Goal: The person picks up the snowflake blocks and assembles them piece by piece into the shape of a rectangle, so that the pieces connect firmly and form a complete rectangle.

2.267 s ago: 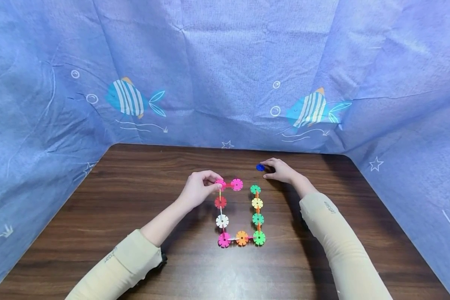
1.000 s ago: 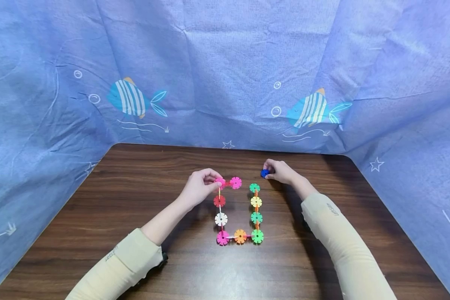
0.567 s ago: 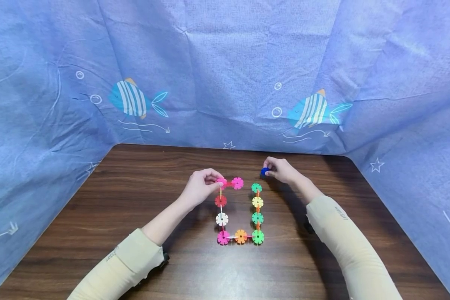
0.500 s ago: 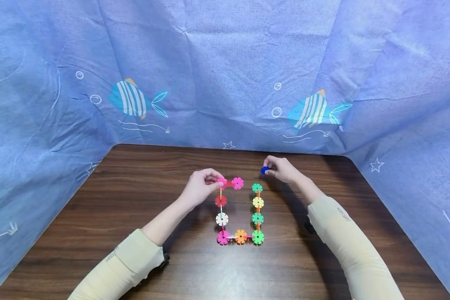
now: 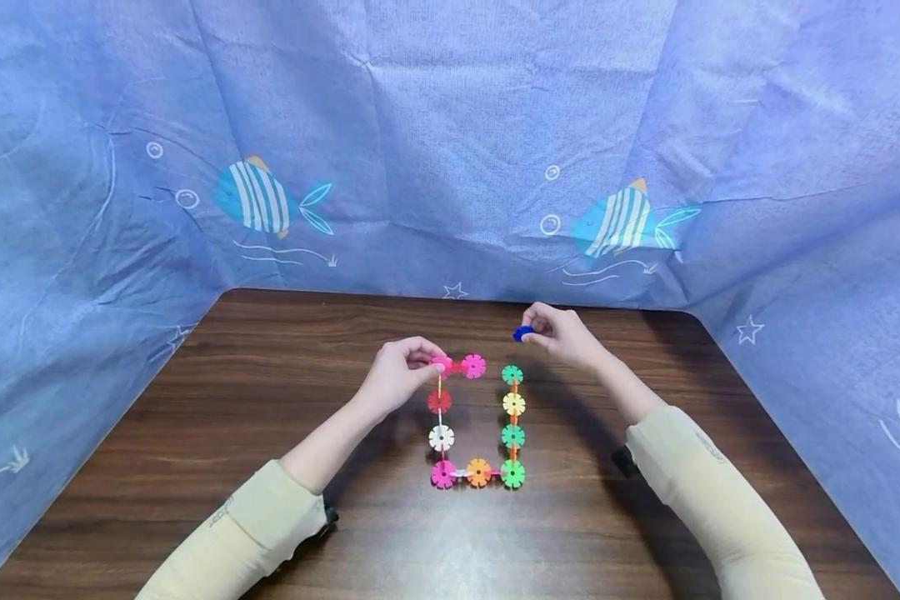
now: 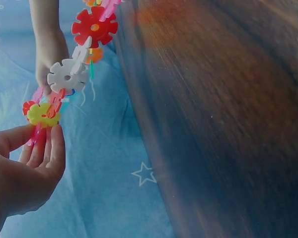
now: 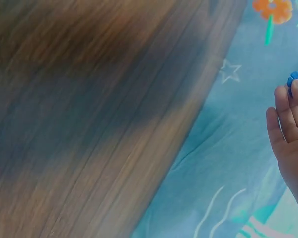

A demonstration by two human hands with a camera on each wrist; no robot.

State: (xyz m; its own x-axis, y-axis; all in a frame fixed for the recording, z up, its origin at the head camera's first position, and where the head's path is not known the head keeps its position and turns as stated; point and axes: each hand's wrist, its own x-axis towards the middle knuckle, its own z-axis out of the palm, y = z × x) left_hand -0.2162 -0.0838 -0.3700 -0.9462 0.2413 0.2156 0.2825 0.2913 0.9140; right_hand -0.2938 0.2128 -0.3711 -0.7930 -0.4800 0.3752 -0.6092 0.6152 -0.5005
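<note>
My left hand (image 5: 401, 379) pinches the pink corner disc of a chain of notched plastic snowflake discs. The chain forms a frame with a gap at its upper right: a pink disc (image 5: 473, 366) ends one side, a green disc (image 5: 512, 375) the other. Down the left run a red disc (image 5: 439, 401) and a white disc (image 5: 442, 437); an orange disc (image 5: 478, 472) sits mid-bottom. In the left wrist view, a yellow disc (image 6: 39, 115) is at my fingertips. Beyond the gap, my right hand (image 5: 566, 337) pinches a blue snowflake disc (image 5: 522, 333) between thumb and fingers.
The brown wood-grain table (image 5: 270, 517) lies under both arms, its far edge just behind my right hand. Blue fabric (image 5: 450, 150) with printed fish hangs around the back and sides.
My right hand first closed its fingers on the blue disc, then raised it slightly away from me and to the left. My left hand and the chain have stayed nearly still.
</note>
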